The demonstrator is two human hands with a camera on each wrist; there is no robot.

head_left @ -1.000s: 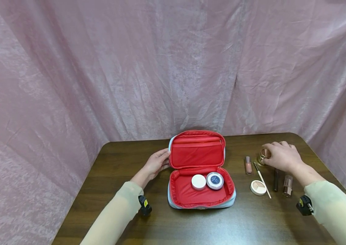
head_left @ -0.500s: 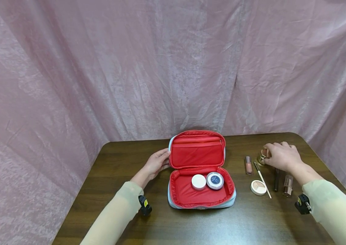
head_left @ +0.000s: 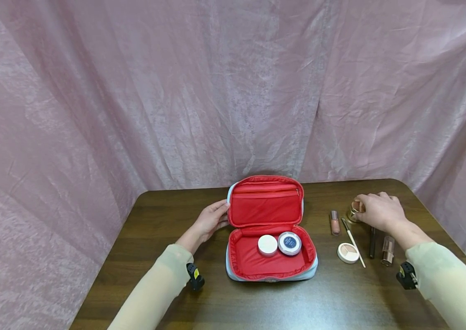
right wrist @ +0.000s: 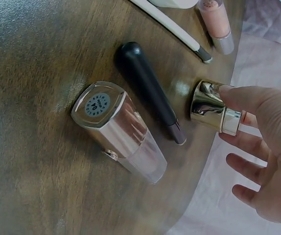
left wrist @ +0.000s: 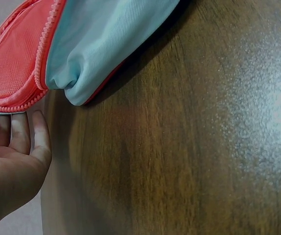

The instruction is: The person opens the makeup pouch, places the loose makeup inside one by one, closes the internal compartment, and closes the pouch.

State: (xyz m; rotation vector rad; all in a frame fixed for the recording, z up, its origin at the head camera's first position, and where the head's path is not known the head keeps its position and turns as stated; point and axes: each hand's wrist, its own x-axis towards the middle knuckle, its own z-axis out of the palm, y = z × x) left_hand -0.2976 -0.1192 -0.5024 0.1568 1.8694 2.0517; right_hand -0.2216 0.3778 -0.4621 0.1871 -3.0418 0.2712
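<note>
A red-lined pouch (head_left: 271, 270) with a light blue outside (left wrist: 106, 39) lies open mid-table, its lid (head_left: 265, 204) standing upright. Inside sit a white jar (head_left: 267, 244) and a blue-lidded jar (head_left: 289, 243). My left hand (head_left: 220, 215) rests with straight fingers (left wrist: 25, 134) against the lid's left edge. My right hand (head_left: 360, 208) is at the far right, thumb and fingers (right wrist: 238, 95) pinching a small gold tube (right wrist: 211, 111) that is still on the table. The hand covers most of the gold tube (head_left: 353, 211) in the head view.
Laid out right of the pouch are a pink lip gloss (head_left: 334, 222), a thin white brush (head_left: 353, 237), a round compact (head_left: 348, 252), a black pencil (right wrist: 148, 90) and a rose-coloured lipstick (right wrist: 118, 129). Pink cloth hangs behind the brown table (head_left: 216, 302).
Almost nothing: both hands stay where they were, and the right forearm has shifted very slightly.
</note>
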